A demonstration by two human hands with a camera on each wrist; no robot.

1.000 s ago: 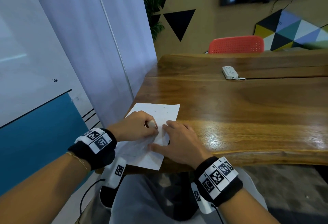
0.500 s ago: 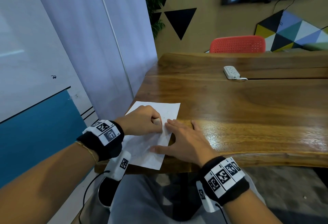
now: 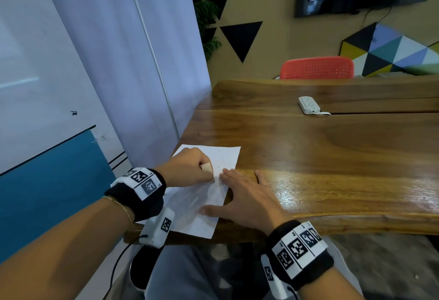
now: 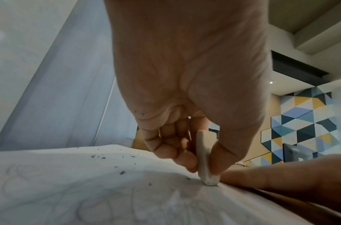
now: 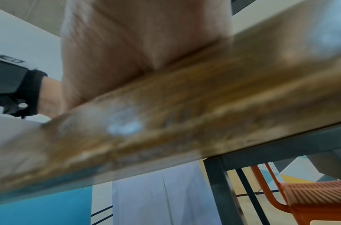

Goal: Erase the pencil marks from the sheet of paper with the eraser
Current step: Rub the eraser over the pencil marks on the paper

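Low in the centre-left of the head view, the left hand (image 3: 190, 169) pinches the eraser (image 3: 206, 166), its tip pressed on the sheet of paper (image 3: 202, 219) near faint pencil marks (image 4: 73, 197). Just right of it, the right hand (image 3: 247, 202) lies flat, fingers spread, across the paper's edge and the desk (image 3: 332, 157).

Glossy wooden table (image 3: 332, 157), matt paper sheet (image 3: 202, 219)

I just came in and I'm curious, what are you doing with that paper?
A person is rubbing out pencil drawings. The left hand pinches a small eraser and presses its tip onto the sheet of paper, which lies on a wooden table. The right hand lies flat, holding the sheet down. Faint pencil marks and dark eraser crumbs are on the paper, so the job isn't finished.
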